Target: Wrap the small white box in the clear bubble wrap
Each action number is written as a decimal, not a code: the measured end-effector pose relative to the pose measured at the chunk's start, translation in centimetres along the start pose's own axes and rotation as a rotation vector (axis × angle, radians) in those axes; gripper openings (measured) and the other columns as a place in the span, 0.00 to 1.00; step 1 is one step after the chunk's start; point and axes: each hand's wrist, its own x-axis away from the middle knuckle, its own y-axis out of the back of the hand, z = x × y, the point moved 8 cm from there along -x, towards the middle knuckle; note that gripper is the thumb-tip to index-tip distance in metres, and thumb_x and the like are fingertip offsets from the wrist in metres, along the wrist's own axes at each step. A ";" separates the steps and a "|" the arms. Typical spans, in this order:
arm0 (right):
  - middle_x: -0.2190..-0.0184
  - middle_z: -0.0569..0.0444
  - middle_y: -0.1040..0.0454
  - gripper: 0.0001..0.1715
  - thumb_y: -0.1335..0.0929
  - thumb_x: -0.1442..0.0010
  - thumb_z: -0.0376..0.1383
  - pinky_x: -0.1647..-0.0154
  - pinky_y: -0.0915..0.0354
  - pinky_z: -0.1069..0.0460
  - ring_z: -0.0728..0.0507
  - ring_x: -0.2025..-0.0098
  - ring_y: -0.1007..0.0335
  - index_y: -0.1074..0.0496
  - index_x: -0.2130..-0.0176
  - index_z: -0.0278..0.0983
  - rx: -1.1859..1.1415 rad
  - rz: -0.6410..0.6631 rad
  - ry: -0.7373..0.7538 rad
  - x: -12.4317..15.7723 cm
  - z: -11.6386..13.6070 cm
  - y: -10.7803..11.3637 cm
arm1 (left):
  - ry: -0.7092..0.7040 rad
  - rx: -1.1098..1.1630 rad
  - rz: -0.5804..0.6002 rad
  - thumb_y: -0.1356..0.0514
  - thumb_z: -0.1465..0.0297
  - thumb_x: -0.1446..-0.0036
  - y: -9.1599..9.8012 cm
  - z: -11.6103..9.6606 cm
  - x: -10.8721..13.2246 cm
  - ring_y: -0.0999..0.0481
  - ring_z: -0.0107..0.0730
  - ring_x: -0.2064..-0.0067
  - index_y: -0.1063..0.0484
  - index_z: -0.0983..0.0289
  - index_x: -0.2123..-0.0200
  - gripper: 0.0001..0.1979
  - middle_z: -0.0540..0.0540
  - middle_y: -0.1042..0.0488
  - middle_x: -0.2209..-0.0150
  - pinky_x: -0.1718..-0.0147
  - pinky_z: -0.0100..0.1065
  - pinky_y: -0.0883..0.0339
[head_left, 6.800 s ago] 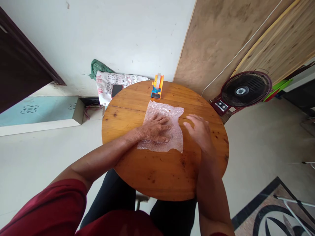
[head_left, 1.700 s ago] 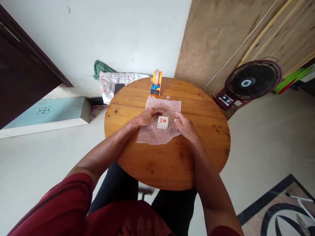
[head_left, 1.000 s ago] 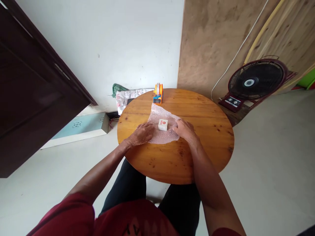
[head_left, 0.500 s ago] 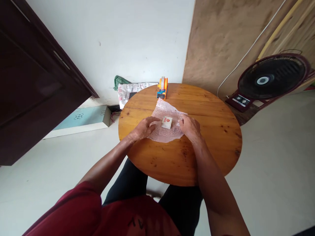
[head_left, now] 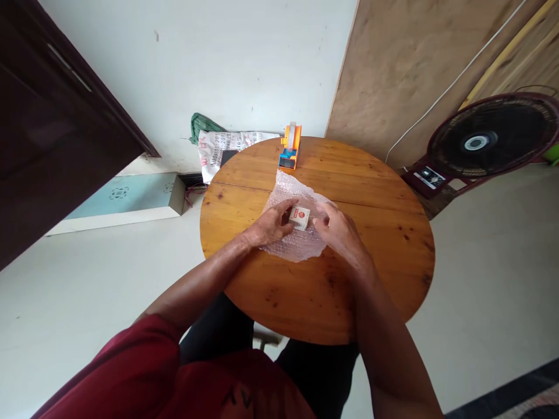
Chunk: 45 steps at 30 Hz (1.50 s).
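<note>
A small white box (head_left: 300, 218) with a red mark lies on a sheet of pinkish bubble wrap (head_left: 293, 249) spread over the table. My left hand (head_left: 276, 223) is at the box's left side, fingers and thumb apart, with the fingertips touching or nearly touching it. To the right of the box, my right hand (head_left: 335, 224) rests over the edge of the wrap. Its fingers are bent and its thumb points at the box, a small gap between them. Neither hand has the box lifted.
The round wooden table (head_left: 384, 233) carries an orange and blue tape dispenser (head_left: 290, 146) near its far edge. Behind it lie a printed white bag (head_left: 213, 152) and a green bag (head_left: 205, 123). A large black fan (head_left: 493, 137) stands at the right, a pale blue box (head_left: 117, 195) at the left.
My left hand has moved right, up to the side of the box. My right hand's thumb has come nearer to the box. The view has shifted slightly.
</note>
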 end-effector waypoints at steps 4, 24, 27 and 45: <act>0.44 0.45 0.24 0.29 0.39 0.38 0.32 0.45 0.34 0.46 0.38 0.47 0.27 0.32 0.39 0.35 -0.001 0.041 0.032 -0.1 -0.2 -0.5 | 0.001 -0.078 -0.049 0.40 0.76 0.49 -0.2 0.4 -0.4 0.22 0.36 0.55 0.34 0.69 0.41 0.29 0.59 0.22 0.53 0.53 0.36 0.28; 0.44 0.46 0.25 0.26 0.41 0.36 0.30 0.41 0.36 0.49 0.41 0.44 0.29 0.29 0.42 0.35 -0.025 0.065 0.087 -0.7 -0.9 -1.5 | -0.028 -0.044 -0.017 0.39 0.73 0.48 -0.3 0.2 -0.5 0.25 0.32 0.61 0.32 0.69 0.44 0.26 0.56 0.23 0.58 0.58 0.33 0.31; 0.42 0.48 0.26 0.28 0.41 0.36 0.30 0.39 0.37 0.49 0.42 0.42 0.29 0.32 0.39 0.36 -0.049 0.075 0.085 -0.7 -0.8 -1.5 | -0.028 -0.059 -0.038 0.39 0.73 0.49 -0.1 0.3 -0.5 0.25 0.32 0.61 0.32 0.69 0.43 0.27 0.56 0.23 0.58 0.59 0.33 0.31; 0.47 0.52 0.22 0.28 0.42 0.37 0.31 0.45 0.31 0.47 0.42 0.48 0.26 0.31 0.41 0.40 -0.126 0.066 0.020 -1.0 -1.8 -1.6 | -0.032 -0.013 -0.013 0.40 0.72 0.45 0.5 0.1 -0.1 0.23 0.38 0.51 0.38 0.68 0.37 0.32 0.63 0.26 0.47 0.50 0.39 0.28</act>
